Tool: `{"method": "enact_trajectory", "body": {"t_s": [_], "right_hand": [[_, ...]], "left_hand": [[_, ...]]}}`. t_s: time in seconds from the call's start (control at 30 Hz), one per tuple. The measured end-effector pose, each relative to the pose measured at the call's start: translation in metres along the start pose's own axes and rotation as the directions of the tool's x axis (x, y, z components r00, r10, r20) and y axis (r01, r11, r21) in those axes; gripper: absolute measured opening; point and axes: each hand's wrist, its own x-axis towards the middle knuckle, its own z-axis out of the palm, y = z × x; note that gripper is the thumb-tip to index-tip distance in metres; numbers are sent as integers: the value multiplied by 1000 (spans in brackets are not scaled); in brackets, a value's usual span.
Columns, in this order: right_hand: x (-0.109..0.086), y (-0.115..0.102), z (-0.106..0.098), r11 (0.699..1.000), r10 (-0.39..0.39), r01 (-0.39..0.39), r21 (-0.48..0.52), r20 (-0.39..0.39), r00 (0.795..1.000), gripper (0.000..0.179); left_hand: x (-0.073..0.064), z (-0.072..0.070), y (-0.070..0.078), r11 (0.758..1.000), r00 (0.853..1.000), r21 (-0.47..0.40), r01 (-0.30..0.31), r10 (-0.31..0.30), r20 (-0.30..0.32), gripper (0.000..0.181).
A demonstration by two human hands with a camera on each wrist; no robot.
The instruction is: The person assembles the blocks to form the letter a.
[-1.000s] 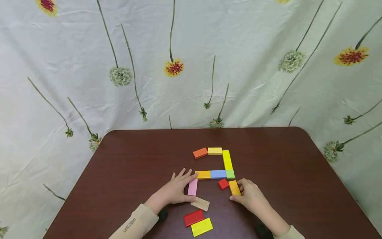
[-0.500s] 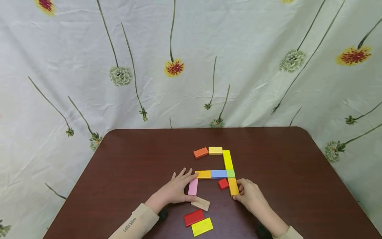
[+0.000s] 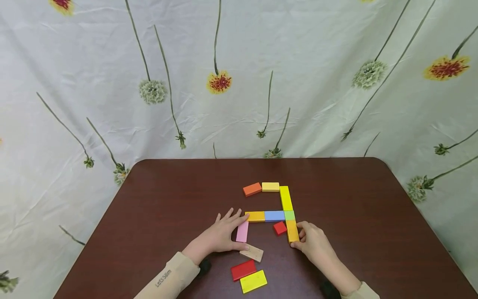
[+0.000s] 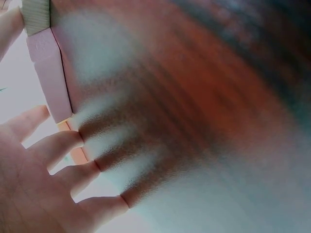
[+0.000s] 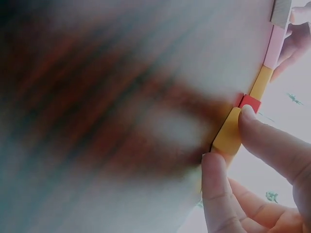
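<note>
My right hand (image 3: 313, 241) pinches an orange-yellow block (image 3: 293, 231) between thumb and forefinger; its far end meets a small green block (image 3: 289, 215). In the right wrist view the thumb and a fingertip are on that block (image 5: 227, 133). Spread fingers of my left hand (image 3: 220, 234) reach over a pink block (image 3: 242, 231). Its forefinger touches the left end of another orange-yellow block (image 3: 256, 216), and its thumb rests on a plain wooden block (image 3: 254, 253). Between the orange-yellow and green blocks lies a blue block (image 3: 274, 215). A red cube-like block (image 3: 279, 228) sits beside the gripped block.
Beyond the row, a long yellow block (image 3: 286, 198), a pale yellow block (image 3: 270, 187) and a tilted orange block (image 3: 252, 189) form a corner. Nearer the body lie a red block (image 3: 243, 270) and a yellow block (image 3: 254, 282). A floral cloth (image 3: 317, 104) hangs behind the brown table (image 3: 168, 199).
My right hand has slid its orange-yellow block away from me and straightened it, closing the gap to the green block. My left hand has kept its place on the blocks.
</note>
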Motion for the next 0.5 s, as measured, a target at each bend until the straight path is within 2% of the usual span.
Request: {"method": "enact_trajectory", "body": {"t_s": [0.2, 0.33, 0.43, 0.5], "right_hand": [[-3, -2, 1, 1000, -1, 1, -4, -13, 1000, 55], [-9, -8, -1, 997, -21, 17, -70, -51, 998, 52], [-17, -17, -3, 991, -55, 44, -127, -81, 995, 48], [-23, -24, -2, 983, -114, 100, -152, -88, 990, 43]], "left_hand": [[0, -1, 1, 1000, 1000, 2, 8, -8, 5, 90], [-1, -2, 2, 1000, 1000, -5, 5, -5, 4, 90], [-2, -3, 3, 1000, 1000, -5, 5, -5, 4, 90], [-2, -3, 3, 1000, 1000, -2, 8, -8, 5, 90]]}}
